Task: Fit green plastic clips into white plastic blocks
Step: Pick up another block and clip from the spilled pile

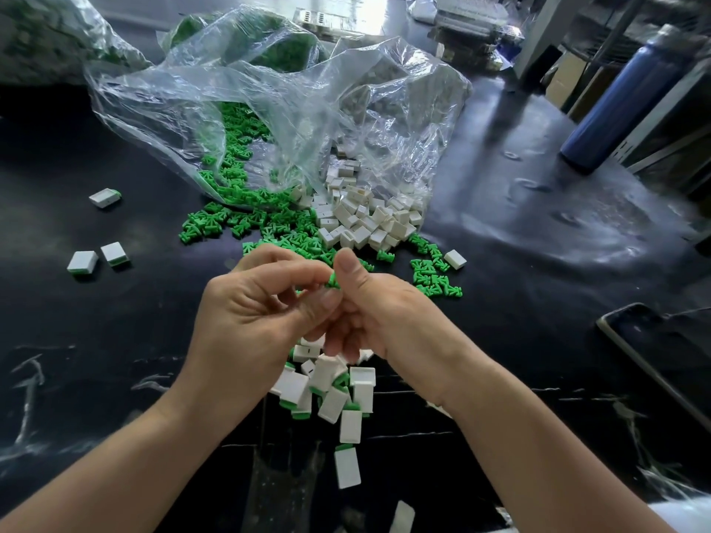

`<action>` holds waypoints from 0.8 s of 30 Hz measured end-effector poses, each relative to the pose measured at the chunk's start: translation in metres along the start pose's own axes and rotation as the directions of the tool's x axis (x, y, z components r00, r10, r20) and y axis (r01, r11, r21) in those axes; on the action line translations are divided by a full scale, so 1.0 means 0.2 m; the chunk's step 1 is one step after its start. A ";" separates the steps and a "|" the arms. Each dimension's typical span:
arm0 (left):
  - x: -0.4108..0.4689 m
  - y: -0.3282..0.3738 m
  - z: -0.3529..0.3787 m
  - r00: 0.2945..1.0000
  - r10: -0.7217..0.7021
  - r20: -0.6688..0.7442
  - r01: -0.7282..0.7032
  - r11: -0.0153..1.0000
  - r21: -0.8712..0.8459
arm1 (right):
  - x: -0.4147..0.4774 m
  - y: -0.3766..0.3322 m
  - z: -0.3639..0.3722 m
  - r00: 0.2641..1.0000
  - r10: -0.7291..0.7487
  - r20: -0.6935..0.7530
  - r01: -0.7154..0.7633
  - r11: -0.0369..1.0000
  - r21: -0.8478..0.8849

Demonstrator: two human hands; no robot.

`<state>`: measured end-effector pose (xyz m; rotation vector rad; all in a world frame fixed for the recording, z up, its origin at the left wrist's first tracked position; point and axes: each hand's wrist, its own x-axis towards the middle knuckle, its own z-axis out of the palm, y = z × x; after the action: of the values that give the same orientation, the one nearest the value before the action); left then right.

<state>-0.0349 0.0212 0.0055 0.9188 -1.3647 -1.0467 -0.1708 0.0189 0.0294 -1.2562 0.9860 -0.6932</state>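
Observation:
My left hand [250,313] and my right hand [384,313] meet above the black table, fingers curled together. A green clip [333,281] shows between my left fingertips and my right thumb; both hands pinch it. Whether a white block is also held is hidden by my fingers. Below my hands lies a pile of white blocks with green clips fitted [331,390]. Loose green clips [269,225] and loose white blocks [365,221] spill from clear plastic bags [269,90] beyond my hands.
Three fitted blocks lie apart at the left [104,197], [82,262], [114,253]. A blue bottle [623,98] stands at the right. A phone [661,355] lies near the right edge. More bagged green clips [46,36] sit at the far left.

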 end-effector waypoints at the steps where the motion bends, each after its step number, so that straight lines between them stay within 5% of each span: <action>1: 0.00 0.00 0.00 1.000 0.009 0.007 -0.009 1.000 -0.001 | 0.00 0.00 0.00 1.000 -0.009 -0.007 0.009 1.000 -0.030; 11: 0.01 0.00 -0.01 0.988 0.085 0.131 -0.101 0.988 0.120 | -0.03 -0.01 0.00 0.996 0.048 -0.070 -0.059 0.985 -0.163; 24: 0.03 0.00 -0.04 0.966 0.182 0.182 -0.235 0.913 0.335 | -0.01 0.00 -0.03 0.992 0.124 0.013 -0.125 0.986 0.111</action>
<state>-0.0281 0.0154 0.0062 0.9420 -1.7738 -0.7259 -0.1780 0.0177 0.0297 -1.0885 0.9983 -0.6384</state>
